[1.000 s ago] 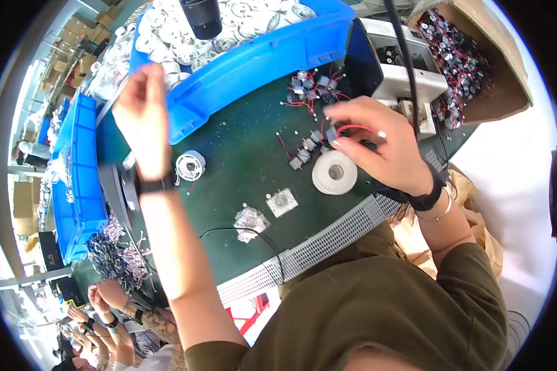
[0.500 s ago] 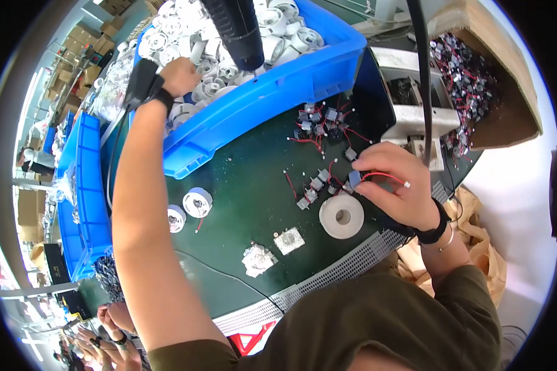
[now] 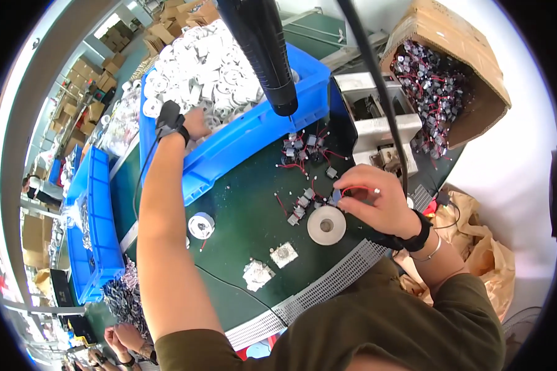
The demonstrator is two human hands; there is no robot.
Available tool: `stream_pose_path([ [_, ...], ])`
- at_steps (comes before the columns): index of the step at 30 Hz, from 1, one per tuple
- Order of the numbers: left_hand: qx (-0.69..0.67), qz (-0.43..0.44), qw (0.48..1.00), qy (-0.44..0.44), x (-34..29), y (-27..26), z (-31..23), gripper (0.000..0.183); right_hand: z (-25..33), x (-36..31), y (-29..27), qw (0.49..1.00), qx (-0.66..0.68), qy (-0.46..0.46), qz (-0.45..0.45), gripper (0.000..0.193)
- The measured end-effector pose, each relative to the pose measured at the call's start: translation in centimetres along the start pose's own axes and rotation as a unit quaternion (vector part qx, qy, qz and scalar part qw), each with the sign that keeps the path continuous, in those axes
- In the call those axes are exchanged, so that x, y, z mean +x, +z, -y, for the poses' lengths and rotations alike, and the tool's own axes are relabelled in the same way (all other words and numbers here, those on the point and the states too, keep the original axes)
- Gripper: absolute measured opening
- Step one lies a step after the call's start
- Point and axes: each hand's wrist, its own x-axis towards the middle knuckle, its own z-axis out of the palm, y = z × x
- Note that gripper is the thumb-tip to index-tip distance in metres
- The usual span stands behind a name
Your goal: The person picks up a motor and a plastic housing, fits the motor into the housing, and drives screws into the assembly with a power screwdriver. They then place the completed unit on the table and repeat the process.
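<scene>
My left hand [image 3: 196,123] reaches over the blue bin [image 3: 254,136] into a heap of round white plastic parts [image 3: 210,68]; its fingertips are hidden, so whether it grips one I cannot see. Above the green table, my right hand [image 3: 377,201] pinches a small grey block with red wires [image 3: 336,196] between thumb and fingers. Just below that hand lies a white ring-shaped disc [image 3: 319,235]. Similar wired grey blocks [image 3: 301,204] lie beside it, with another cluster [image 3: 304,148] farther back. One white round part [image 3: 201,226] with a red wire rests left of centre.
A black power screwdriver [image 3: 269,68] hangs over the bin's near wall. A cardboard box [image 3: 483,93] of wired blocks stands at the right, beside a white metal fixture [image 3: 377,93]. A second blue bin [image 3: 102,216] is at the left. Another person's hands [image 3: 122,339] show lower left.
The whole view has shifted, with the bin and screwdriver appearing differently placed. My left hand still reaches into the heap, and my right hand keeps its pinch on the grey block.
</scene>
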Motion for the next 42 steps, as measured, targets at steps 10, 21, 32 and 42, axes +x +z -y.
stream_pose_path([
  [10,-0.459,-0.315,0.830,-0.048,-14.8,-8.8,-14.4,0.029,-2.2,-0.6,-0.6,0.993,0.105,-0.006,-0.049,0.024],
  [21,-0.238,-0.306,0.905,0.178,-21.1,0.2,-28.3,0.032,-0.8,-2.0,-0.2,0.992,0.115,0.007,-0.046,0.024],
  [32,-0.505,-0.239,0.825,0.083,-21.0,1.6,-29.3,0.057,-0.8,-1.1,0.8,0.984,-0.097,0.018,0.150,0.025],
  [42,-0.479,-0.278,0.822,0.130,-20.8,1.4,-28.6,0.061,-0.2,1.7,-0.8,0.929,-0.213,-0.197,0.228,0.022],
])
